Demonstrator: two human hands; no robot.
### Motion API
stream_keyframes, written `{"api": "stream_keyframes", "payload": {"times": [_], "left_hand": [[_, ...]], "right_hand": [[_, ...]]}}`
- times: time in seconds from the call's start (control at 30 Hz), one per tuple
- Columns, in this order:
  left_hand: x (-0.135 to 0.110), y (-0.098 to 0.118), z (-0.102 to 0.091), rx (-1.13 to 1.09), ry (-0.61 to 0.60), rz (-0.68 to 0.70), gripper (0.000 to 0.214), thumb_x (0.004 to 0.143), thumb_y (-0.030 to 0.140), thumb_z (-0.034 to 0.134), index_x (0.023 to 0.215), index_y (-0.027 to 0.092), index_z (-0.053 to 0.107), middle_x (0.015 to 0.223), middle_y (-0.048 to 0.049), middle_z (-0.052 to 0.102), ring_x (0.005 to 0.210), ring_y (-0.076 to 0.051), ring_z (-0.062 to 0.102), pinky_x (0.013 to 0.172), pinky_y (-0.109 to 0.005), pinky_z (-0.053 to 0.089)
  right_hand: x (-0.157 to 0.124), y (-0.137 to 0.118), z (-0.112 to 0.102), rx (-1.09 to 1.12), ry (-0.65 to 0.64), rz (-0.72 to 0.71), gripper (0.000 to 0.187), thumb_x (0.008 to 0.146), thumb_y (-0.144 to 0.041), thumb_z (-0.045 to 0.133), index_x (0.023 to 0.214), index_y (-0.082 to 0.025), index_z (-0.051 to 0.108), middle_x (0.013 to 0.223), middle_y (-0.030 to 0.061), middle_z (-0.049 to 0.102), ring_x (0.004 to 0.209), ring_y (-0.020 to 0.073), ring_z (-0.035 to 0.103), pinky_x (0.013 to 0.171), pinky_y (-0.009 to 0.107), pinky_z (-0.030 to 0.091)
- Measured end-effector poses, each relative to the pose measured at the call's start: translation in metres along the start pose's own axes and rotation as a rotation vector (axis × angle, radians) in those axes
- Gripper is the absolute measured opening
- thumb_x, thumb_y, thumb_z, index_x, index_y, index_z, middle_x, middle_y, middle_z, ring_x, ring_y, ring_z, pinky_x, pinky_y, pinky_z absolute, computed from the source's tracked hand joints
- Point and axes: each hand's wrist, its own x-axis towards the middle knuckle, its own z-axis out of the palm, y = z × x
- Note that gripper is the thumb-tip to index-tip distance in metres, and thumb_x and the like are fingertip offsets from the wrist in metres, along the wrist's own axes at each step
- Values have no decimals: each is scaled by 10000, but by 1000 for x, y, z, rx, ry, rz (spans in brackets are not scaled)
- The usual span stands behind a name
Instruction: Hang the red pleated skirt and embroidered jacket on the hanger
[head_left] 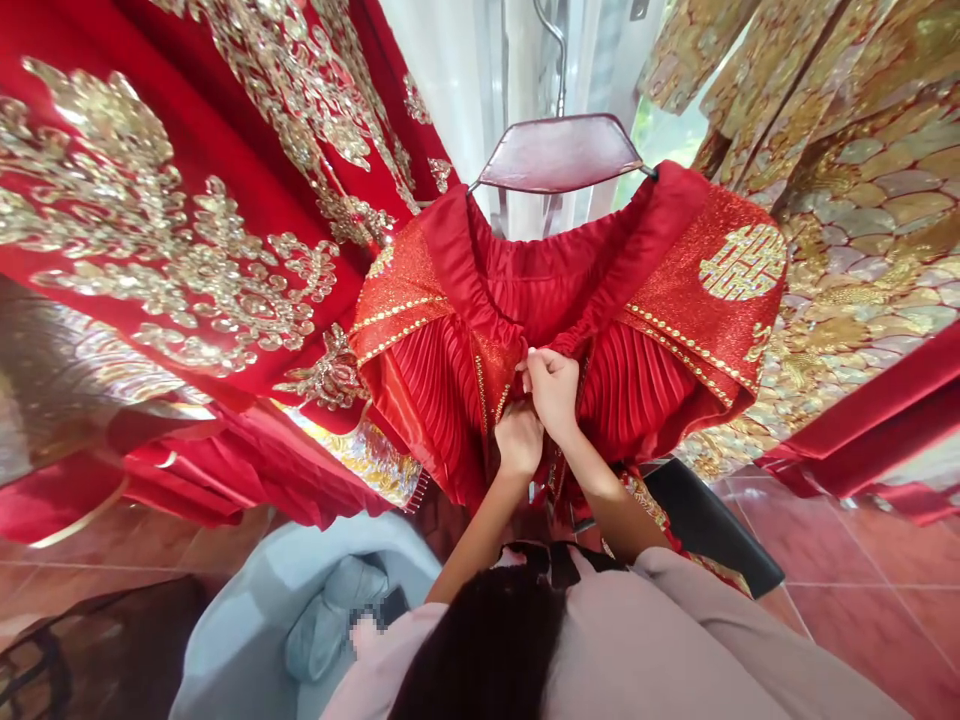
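Observation:
A red pleated skirt (637, 370) with a gathered waistband, glittery panels, gold bead trim and a gold emblem hangs spread in front of me. Two clips of a hanger (562, 155) with a pale center plate hold its waistband at either side. My right hand (553, 388) is closed, its fingertips pinching the front middle of the waistband. Just below and to the left, my left hand (519, 440) is curled closed against the skirt's front panel edge. The fingers hide exactly what part of the cloth they grip.
On the left hangs a red garment (225, 100) with gold sequin embroidery; on the right, a gold scale-patterned garment (847, 250). A light blue chair (225, 620) with a grey bundle (330, 620) stands at lower left. A black flat object (720, 530) lies at lower right above the tiled floor (885, 560).

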Motion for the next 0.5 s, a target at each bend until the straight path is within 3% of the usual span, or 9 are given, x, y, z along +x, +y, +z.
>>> {"api": "stream_keyframes", "payload": {"times": [0.13,0.2,0.27,0.37,0.5], "left_hand": [[-4,-4,-5,15,-56,3,234,888,156,473,834,124,699,890,-136,691,920,-249,658,740,-292,511],[-8,-5,-7,28,-73,13,218,886,170,490,818,134,694,902,-129,690,925,-241,653,752,-282,505],[-10,-6,-7,39,-81,27,205,883,167,495,833,136,691,899,-124,689,906,-229,652,744,-271,498],[-13,-10,-7,31,-63,45,203,889,175,491,827,142,681,883,-112,687,889,-218,648,730,-263,486],[-15,-18,-11,-52,-23,72,190,895,210,504,787,154,651,862,-92,682,878,-213,634,730,-265,464]], "right_hand": [[-5,-6,-12,-316,-66,-163,339,841,-349,512,557,-165,511,476,-19,479,449,67,409,517,213,309],[-7,-8,-12,-350,-14,-177,231,836,-365,548,741,-165,614,524,-24,530,476,77,455,558,211,353],[-8,-7,-9,-383,-13,-173,249,843,-383,557,902,-162,656,536,-26,541,481,85,465,571,213,371],[-10,-5,-8,-441,-39,-244,314,882,-402,519,863,-149,704,543,2,560,468,90,459,536,219,359],[-27,4,-29,-453,-14,-486,291,913,-335,499,895,-162,732,729,50,692,591,114,598,611,214,440]]}}
